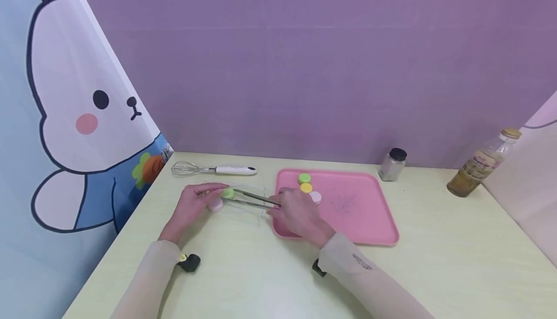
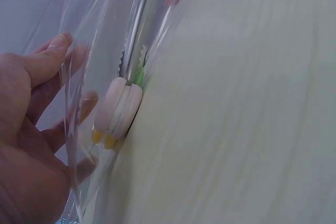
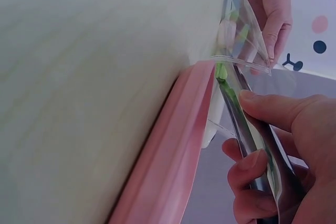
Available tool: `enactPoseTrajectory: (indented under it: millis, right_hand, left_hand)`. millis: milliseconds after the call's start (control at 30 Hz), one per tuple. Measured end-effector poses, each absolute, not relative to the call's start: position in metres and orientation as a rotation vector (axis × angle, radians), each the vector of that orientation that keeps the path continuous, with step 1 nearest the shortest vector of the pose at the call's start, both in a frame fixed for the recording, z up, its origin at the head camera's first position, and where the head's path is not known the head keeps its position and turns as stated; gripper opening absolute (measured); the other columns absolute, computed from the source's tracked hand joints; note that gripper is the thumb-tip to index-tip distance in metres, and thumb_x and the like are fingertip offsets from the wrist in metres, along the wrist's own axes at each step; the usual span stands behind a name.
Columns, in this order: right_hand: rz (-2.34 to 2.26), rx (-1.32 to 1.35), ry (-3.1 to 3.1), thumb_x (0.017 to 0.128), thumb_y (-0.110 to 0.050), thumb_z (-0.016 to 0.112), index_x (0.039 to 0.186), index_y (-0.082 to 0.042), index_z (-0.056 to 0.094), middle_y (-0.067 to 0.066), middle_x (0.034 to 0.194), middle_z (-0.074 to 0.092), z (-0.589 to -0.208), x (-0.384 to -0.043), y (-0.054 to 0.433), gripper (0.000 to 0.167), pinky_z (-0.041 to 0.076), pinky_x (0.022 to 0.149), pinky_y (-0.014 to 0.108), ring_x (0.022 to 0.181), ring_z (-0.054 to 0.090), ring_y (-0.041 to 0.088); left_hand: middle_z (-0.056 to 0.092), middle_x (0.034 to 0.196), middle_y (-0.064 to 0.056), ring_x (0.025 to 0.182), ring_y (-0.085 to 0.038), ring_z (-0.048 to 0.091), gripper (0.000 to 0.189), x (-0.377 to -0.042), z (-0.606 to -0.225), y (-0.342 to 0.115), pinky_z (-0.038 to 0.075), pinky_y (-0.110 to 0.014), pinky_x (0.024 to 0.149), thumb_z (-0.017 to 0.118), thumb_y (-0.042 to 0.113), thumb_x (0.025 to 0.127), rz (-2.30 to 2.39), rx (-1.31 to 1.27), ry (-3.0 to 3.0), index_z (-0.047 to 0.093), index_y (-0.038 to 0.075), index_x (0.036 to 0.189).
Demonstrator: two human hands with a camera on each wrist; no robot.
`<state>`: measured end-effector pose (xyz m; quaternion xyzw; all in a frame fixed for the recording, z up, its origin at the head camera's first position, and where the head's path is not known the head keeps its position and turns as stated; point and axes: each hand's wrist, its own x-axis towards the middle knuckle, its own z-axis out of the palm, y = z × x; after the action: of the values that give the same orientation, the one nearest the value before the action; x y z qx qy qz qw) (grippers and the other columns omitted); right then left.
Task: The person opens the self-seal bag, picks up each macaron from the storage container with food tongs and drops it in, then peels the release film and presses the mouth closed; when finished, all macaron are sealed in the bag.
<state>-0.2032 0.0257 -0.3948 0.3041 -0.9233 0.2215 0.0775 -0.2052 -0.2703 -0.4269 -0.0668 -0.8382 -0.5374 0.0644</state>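
In the left wrist view, my left hand (image 2: 31,98) pinches the film of a clear plastic bag (image 2: 79,77) between thumb and finger. Inside lies a pale pink macaron (image 2: 118,106), with bits of yellow behind it. My right hand (image 1: 300,212) grips metal tongs (image 1: 256,200) over the left edge of a pink tray (image 1: 383,227). The tongs reach through the bag's mouth, and their tips are at a green macaron (image 1: 228,193); whether they squeeze it I cannot tell. On the tray sit a green macaron (image 1: 304,178), a yellow one (image 1: 306,188) and a pale pink one (image 1: 315,197).
A whisk (image 1: 217,169) with a white handle lies behind the bag. Right of the tray's far edge stands a small black-lidded jar (image 1: 392,165). A corked bottle (image 1: 476,169) with brown liquid is at the far right, near the purple backdrop (image 1: 278,67).
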Motion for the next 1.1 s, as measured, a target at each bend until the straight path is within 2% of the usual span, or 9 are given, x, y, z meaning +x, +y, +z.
enactPoseTrajectory:
  millis: [333,600,700,867,1100]
  right_hand:
    - [0.663,0.865,-2.788,0.086,-0.029,0.083,0.113,-0.012,0.079,0.004,0.097,0.073,-0.394,-0.204,0.023,0.032,0.042,0.043,0.017,0.058,0.052,0.004]
    - [0.666,0.880,-2.783,0.086,-0.028,0.083,0.111,-0.011,0.079,0.002,0.091,0.072,-0.395,-0.203,0.027,0.030,0.043,0.043,0.017,0.059,0.053,0.004]
    - [0.650,0.881,-2.785,0.087,-0.029,0.082,0.110,-0.012,0.079,0.001,0.089,0.070,-0.393,-0.201,0.031,0.029,0.043,0.045,0.017,0.062,0.054,0.004]
    - [0.637,0.892,-2.783,0.088,-0.029,0.081,0.110,-0.014,0.080,-0.004,0.080,0.063,-0.389,-0.196,0.040,0.027,0.041,0.043,0.019,0.059,0.048,0.006]
    - [0.526,0.849,-2.801,0.087,-0.034,0.081,0.113,-0.021,0.080,-0.006,0.079,0.063,-0.385,-0.186,0.058,0.029,0.040,0.045,0.019,0.061,0.047,0.008]
  left_hand:
    - [0.071,0.123,-0.006,0.129,-0.027,0.056,0.022,-0.204,-0.421,-0.268,0.034,-0.049,0.115,0.069,0.022,0.098,-1.627,-0.197,-2.534,0.078,0.011,0.116]
    - [0.072,0.122,-0.002,0.128,-0.025,0.056,0.022,-0.204,-0.425,-0.270,0.035,-0.048,0.114,0.072,0.025,0.097,-1.631,-0.188,-2.533,0.078,0.014,0.115]
    - [0.072,0.122,-0.003,0.128,-0.026,0.056,0.023,-0.203,-0.424,-0.270,0.035,-0.049,0.114,0.071,0.024,0.097,-1.624,-0.195,-2.531,0.077,0.013,0.116]
    - [0.071,0.123,-0.004,0.128,-0.025,0.057,0.024,-0.202,-0.424,-0.269,0.036,-0.048,0.114,0.071,0.023,0.097,-1.628,-0.208,-2.532,0.077,0.012,0.117]
    - [0.071,0.123,-0.003,0.127,-0.024,0.057,0.023,-0.204,-0.427,-0.269,0.038,-0.047,0.113,0.071,0.024,0.097,-1.626,-0.221,-2.522,0.078,0.012,0.115]
